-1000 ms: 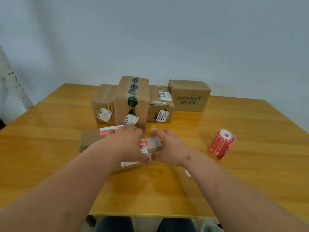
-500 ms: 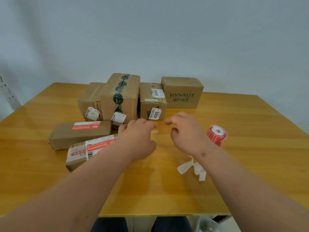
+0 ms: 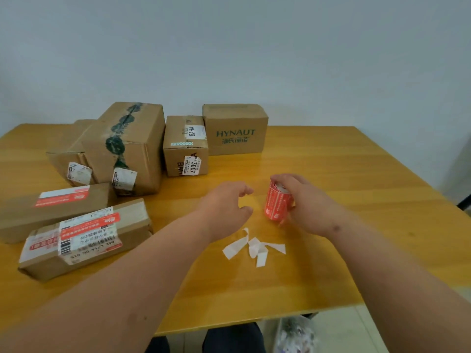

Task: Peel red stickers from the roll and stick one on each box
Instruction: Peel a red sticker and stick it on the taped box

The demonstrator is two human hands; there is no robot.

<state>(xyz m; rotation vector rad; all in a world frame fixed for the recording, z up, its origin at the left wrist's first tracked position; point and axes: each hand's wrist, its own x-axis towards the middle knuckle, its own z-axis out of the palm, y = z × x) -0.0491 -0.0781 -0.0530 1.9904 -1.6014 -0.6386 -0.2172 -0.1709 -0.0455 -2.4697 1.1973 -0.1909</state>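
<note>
- Far left on the desk [image 3: 331,276], two long flat boxes lie nearest me: the front flat box [image 3: 84,240] wears a red sticker across its white label, and the rear flat box [image 3: 54,207] behind it has a red strip on top too.
- Behind them stands the back row, side by side: a low box [image 3: 70,159], the tall green-taped box [image 3: 127,149], the BAHA box [image 3: 186,146] and the HYNAUT box [image 3: 235,128]. I see no red on any of these four, so by my count they're the ones waiting.
- My left hand [image 3: 225,205] hovers over the desk, fingers loosely curled, holding nothing, just beside the roll.
- White backing scraps [image 3: 252,247] lie crumpled in front of me.
- My right hand [image 3: 303,202] wraps around the sticker roll [image 3: 276,202], which stands upright on the desk.
- So I'm at the peel step: next, my left fingers need to find the loose end at the roll's lower edge and pinch it free, then carry it to a back-row box.
</note>
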